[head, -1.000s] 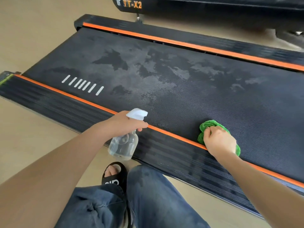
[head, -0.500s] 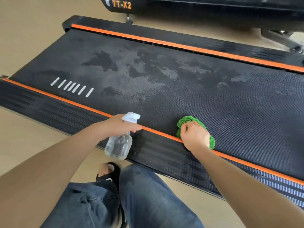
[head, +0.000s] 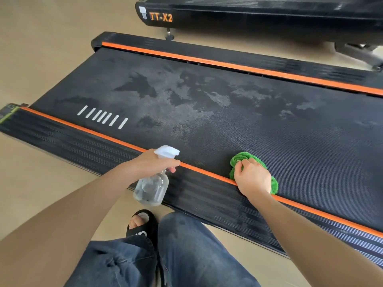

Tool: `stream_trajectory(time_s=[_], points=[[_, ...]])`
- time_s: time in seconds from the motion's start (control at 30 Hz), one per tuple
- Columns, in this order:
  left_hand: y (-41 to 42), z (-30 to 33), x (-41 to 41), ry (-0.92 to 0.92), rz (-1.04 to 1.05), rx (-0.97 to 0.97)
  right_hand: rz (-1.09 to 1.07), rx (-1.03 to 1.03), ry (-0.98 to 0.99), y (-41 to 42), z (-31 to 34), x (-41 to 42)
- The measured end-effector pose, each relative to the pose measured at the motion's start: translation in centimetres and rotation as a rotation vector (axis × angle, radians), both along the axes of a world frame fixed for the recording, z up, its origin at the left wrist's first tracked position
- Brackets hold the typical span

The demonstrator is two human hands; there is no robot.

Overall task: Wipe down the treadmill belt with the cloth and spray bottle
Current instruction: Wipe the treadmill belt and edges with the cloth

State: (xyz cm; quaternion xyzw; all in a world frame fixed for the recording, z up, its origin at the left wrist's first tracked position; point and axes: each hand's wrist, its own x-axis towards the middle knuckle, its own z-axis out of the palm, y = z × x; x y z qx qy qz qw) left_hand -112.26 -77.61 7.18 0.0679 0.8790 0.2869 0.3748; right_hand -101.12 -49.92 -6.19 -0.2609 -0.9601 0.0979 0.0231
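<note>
The black treadmill belt (head: 259, 125) runs from left to right, with damp patches across its middle. My left hand (head: 154, 162) grips a clear spray bottle (head: 151, 187) with a white trigger head, held over the near side rail. My right hand (head: 251, 177) holds a bunched green cloth (head: 246, 157) and presses it on the belt's near edge, right beside the orange stripe.
The near side rail (head: 87, 146) and far side rail (head: 269, 61) are black with orange stripes. A second machine marked TT-X2 (head: 161, 17) stands behind. My knee in jeans (head: 186, 245) and a black sandal (head: 143, 226) are on the beige floor below the rail.
My right hand has slid the cloth to the left along the belt's near edge, closer to the bottle. My left hand keeps the bottle in about the same place.
</note>
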Motion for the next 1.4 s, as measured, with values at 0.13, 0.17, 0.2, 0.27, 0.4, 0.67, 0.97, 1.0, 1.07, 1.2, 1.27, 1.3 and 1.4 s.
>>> stream_trajectory(time_s=[0.13, 0.17, 0.2, 0.27, 0.4, 0.67, 0.97, 1.0, 1.07, 1.2, 1.27, 1.3, 1.4], points=[[0.5, -0.2, 0.7, 0.014, -0.054, 0.009, 0.000, 0.004, -0.012, -0.1, 0.1, 0.0], [0.8, -0.4, 0.8, 0.020, -0.058, 0.004, -0.001, 0.005, -0.014, -0.1, 0.1, 0.0], [1.1, -0.4, 0.9, 0.022, -0.052, -0.002, 0.001, 0.007, -0.016, -0.1, 0.2, 0.0], [1.5, -0.1, 0.9, 0.029, -0.025, -0.014, 0.004, 0.015, -0.018, -0.1, 0.2, 0.0], [1.7, -0.1, 0.8, 0.026, -0.003, -0.003, 0.004, 0.013, -0.016, -0.1, 0.2, 0.0], [1.0, -0.1, 0.4, 0.134, 0.103, -0.075, -0.003, -0.005, -0.009, 0.0, 0.0, 0.0], [-0.7, -0.2, -0.4, 0.222, 0.239, -0.102, -0.010, -0.008, -0.005, -0.1, 0.1, 0.0], [-0.7, -0.2, -0.4, 0.239, 0.238, -0.118, -0.010, -0.010, -0.003, -0.1, 0.1, 0.0], [-0.5, -0.1, -0.6, 0.292, 0.234, -0.161, -0.010, -0.006, 0.001, -0.1, 0.1, 0.0], [-0.6, -0.3, -1.2, 0.265, 0.283, -0.053, -0.011, -0.001, 0.002, -0.1, 0.1, 0.0], [-0.4, -0.5, -1.0, 0.257, 0.266, -0.025, -0.015, -0.003, 0.001, -0.1, 0.0, 0.0], [-0.1, -0.5, -0.9, 0.270, 0.253, -0.027, -0.016, -0.002, 0.000, -0.1, 0.0, 0.0], [0.8, -0.3, -0.9, 0.309, 0.277, -0.013, -0.024, 0.002, -0.001, -0.1, -0.1, -0.1]])
